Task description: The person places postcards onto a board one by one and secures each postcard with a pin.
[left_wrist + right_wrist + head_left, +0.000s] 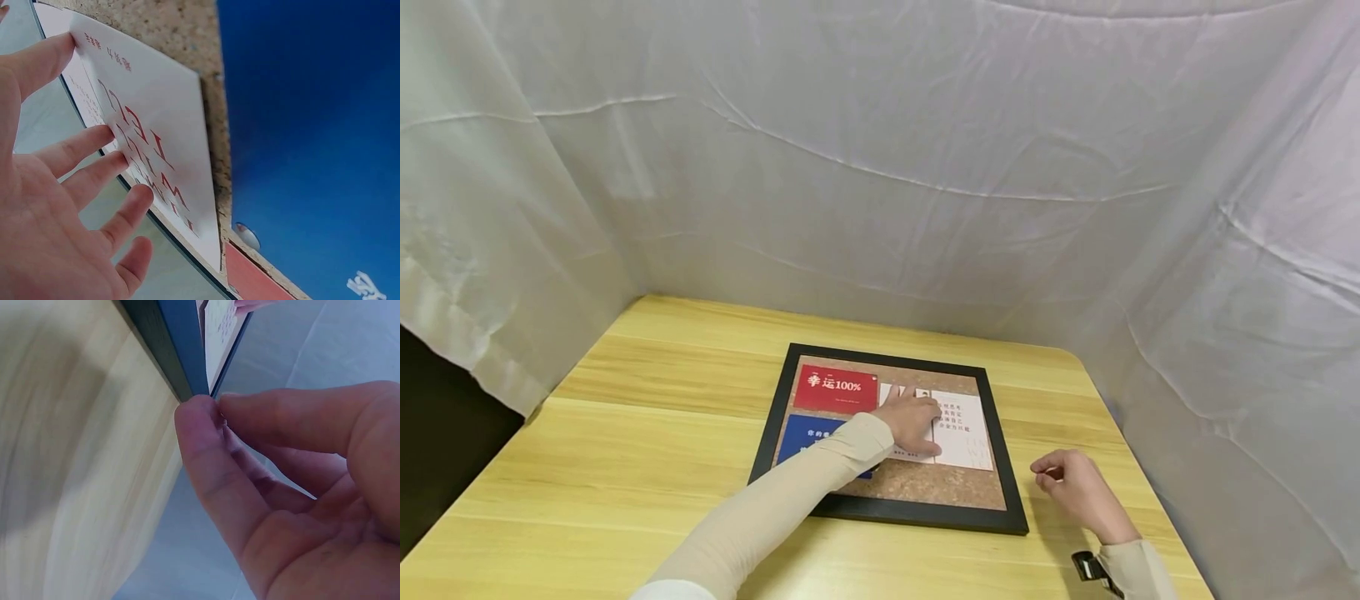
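On the table lies a black-framed cork board point(925, 487). My left hand point(910, 421) reaches across it with fingers spread, the fingertips resting on two white cards side by side. The nearer white card point(147, 94) carries large red letters; the right-hand white card point(966, 442) has printed lines of text. My right hand point(1078, 492) is just off the frame's right side, thumb and index fingertip brought together. A tiny bright bit point(223, 419) shows between those fingertips in the right wrist view; I cannot tell what it is.
A red card point(835, 390) and a blue card point(306, 125) are on the board's left half, the blue one partly under my left forearm. A silver thumbtack point(245, 236) sits at the blue card's corner. Pale curtains point(865, 225) surround the wooden table point(647, 417).
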The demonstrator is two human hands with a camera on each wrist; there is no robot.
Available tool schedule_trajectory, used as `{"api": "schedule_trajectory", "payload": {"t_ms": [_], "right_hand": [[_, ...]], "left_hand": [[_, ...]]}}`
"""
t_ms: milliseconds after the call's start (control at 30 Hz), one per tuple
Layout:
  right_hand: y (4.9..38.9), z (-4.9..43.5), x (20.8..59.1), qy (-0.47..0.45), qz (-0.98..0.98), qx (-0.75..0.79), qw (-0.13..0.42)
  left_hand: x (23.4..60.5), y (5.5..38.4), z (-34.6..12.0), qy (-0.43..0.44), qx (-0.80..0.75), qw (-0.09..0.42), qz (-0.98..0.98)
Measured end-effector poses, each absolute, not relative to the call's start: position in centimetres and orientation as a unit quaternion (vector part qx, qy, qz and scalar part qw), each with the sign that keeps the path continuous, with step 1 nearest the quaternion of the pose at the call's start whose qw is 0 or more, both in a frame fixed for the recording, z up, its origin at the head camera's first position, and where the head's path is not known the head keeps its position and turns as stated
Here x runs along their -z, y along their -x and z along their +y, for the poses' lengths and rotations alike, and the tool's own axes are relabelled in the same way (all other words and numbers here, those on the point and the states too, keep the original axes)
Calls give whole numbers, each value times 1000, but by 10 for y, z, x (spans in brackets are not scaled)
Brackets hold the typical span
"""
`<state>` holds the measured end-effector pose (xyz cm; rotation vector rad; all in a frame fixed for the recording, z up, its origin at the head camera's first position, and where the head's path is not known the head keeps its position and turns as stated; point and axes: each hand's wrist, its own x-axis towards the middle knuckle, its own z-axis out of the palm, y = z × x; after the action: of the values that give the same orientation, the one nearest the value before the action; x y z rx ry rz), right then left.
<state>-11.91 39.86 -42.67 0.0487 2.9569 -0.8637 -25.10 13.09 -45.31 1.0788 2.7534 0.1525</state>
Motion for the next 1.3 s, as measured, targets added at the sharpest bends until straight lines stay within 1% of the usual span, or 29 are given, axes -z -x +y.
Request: {"api": "schedule_trajectory", "payload": {"t_ms": [467,900,1300], "right_hand": [[144,399,421,19,959,282,-10],[166,392,423,10,957,288,-27],[191,390,430,15,960,274,-59]], "left_hand": [[449,249,129,-368,-49,84,925],[454,251,131,-365,-51,92,925],[454,251,131,-364,-47,94,926]]}}
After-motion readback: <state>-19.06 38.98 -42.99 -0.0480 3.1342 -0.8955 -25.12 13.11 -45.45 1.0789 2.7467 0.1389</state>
